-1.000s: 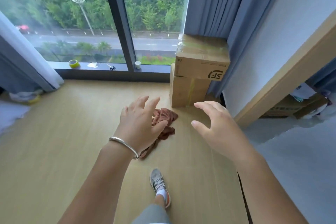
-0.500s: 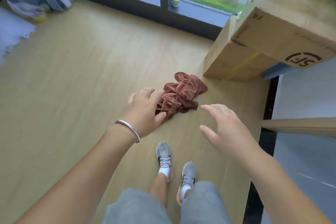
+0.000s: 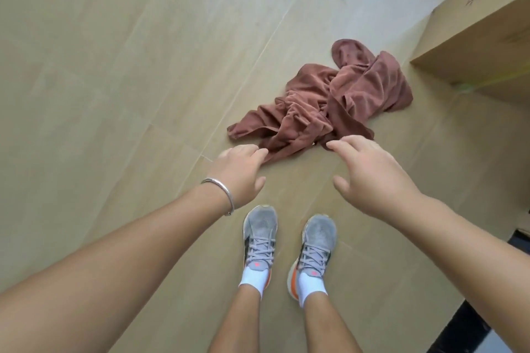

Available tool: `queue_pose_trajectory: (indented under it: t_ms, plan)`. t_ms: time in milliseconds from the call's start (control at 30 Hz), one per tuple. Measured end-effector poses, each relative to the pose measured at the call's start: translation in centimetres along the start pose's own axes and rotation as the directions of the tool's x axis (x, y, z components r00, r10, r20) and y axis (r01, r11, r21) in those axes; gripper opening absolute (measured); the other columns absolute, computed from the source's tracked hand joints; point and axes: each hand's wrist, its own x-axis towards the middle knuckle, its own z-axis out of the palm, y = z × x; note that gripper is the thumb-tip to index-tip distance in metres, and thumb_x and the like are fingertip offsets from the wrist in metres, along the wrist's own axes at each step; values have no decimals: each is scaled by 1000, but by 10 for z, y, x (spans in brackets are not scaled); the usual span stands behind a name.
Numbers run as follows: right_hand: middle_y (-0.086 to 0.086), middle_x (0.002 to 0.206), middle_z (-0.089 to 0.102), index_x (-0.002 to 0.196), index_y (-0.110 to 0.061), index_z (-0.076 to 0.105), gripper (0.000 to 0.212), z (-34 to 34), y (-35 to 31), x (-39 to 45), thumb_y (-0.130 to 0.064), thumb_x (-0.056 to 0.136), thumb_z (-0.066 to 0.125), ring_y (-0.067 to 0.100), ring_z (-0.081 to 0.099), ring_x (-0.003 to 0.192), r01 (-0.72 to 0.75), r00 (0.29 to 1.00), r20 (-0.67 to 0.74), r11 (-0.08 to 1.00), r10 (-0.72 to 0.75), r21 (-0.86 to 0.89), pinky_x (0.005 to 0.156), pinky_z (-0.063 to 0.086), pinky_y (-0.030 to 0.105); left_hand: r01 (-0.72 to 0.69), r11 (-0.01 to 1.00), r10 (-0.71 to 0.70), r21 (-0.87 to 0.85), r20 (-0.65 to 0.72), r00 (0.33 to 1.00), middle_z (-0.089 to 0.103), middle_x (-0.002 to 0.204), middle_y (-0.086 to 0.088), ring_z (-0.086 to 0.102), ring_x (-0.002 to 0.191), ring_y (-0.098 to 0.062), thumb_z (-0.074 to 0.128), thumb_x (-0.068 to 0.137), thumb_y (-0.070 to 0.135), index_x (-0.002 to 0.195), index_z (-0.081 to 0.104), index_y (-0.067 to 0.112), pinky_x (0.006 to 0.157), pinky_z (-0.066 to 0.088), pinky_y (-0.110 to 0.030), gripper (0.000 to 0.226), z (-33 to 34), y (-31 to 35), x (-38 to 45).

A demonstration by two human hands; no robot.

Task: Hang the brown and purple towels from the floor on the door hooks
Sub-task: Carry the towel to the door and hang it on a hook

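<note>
1. Now bent right over, looking straight down; window gone from view since a moment ago
2. Brown towel (image 3: 329, 100) crumpled on floor (image 3: 114, 66), near cardboard box (image 3: 473, 37) at far right
3. Left hand (image 3: 241, 175) and right hand (image 3: 372, 178) lowered to its near edge, fingers loosely spread, holding nothing
4. Pickup likely imminent; purple towel not visible

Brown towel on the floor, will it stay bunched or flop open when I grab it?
The brown towel lies crumpled in soft folds, so it will probably droop and unfurl when lifted. It looks like thin cloth, so likely light. A loose corner may trail on the floor.
</note>
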Motion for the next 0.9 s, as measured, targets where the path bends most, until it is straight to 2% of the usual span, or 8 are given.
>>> queue_pose_trajectory:
  t_ms: [167,233,300,433,567,667,800,900]
  plan:
    - [9,129,52,131,-16,52,58,78,31,100,-19,75,62,32,47,119,102,993,-47,987,-109,-122,94,41,41,22,999,-27,42,112,993,55,121,-5,53,112,-28,51,93,36,119,49,13,85,46,-40,34,87,-26,82]
    - [10,125,54,126,-14,54,52,104,38,134,-17,75,60,33,47,117,136,987,-60,974,-149,-182,93,40,41,27,998,-33,56,121,992,54,117,-5,54,108,-29,51,93,35,107,47,15,72,41,-36,25,117,-35,106]
    - [11,127,53,126,-13,54,49,125,42,163,-16,77,59,34,45,121,171,981,-44,956,-186,-238,98,37,43,27,998,-34,52,124,992,53,120,-4,53,109,-27,52,93,35,113,48,16,68,37,-35,28,141,-42,125]
    - [12,129,50,123,-13,53,43,148,54,200,-12,80,56,33,41,125,159,985,2,903,-172,-399,108,28,45,10,993,-19,113,73,997,50,122,-4,51,112,-27,59,89,37,125,48,18,80,42,-38,43,178,-48,157]
    - [11,113,53,114,-13,53,31,152,60,210,-8,84,52,34,51,105,150,984,-3,843,-178,-516,76,30,39,106,965,-101,239,-33,994,47,118,-6,47,109,-28,58,88,27,117,54,21,88,36,-39,30,200,-53,175]
    - [8,103,54,107,-14,51,24,145,60,200,-4,85,47,30,62,90,180,983,58,829,-176,-530,66,26,35,125,961,-119,247,-40,992,48,112,-5,46,107,-28,49,88,17,110,58,21,91,32,-39,24,198,-53,175]
    - [3,97,45,108,-15,48,24,115,56,174,-6,86,46,28,65,84,149,987,123,845,-99,-513,50,20,31,116,983,-114,141,-22,993,61,101,-4,57,99,-26,51,85,23,95,45,22,97,33,-35,12,165,-56,147]
    - [2,104,49,112,-17,49,29,75,43,156,-5,86,48,24,66,87,122,987,153,826,-44,-550,47,20,30,138,989,-136,48,-42,990,65,89,-1,60,90,-26,48,82,20,90,37,25,103,32,-34,15,121,-62,111]
